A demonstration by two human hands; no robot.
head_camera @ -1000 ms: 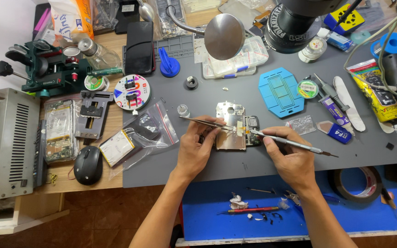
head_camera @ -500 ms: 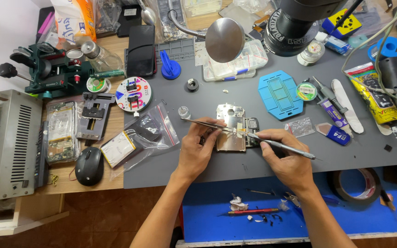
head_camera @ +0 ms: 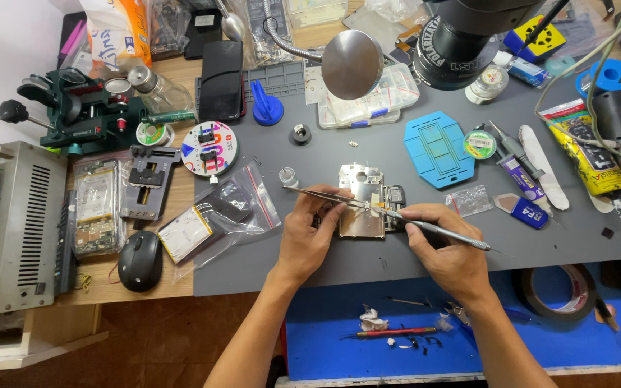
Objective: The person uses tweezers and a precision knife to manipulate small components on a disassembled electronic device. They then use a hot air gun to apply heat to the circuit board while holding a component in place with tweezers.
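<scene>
Two hands (head_camera: pixel 310 241), two tools (head_camera: pixel 440 233), one mouse (head_camera: pixel 140 260)

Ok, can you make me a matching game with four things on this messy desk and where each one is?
Things:
1. tweezers
2. computer mouse
3. blue mat piece
4. tape roll

Places:
A. far right, at the near edge of the grey mat
B. in the left hand, over the phone board
C. on the wooden desk, left of the grey mat
D. on the grey mat, beyond the right hand

Pairs: 1-B, 2-C, 3-D, 4-A
</scene>
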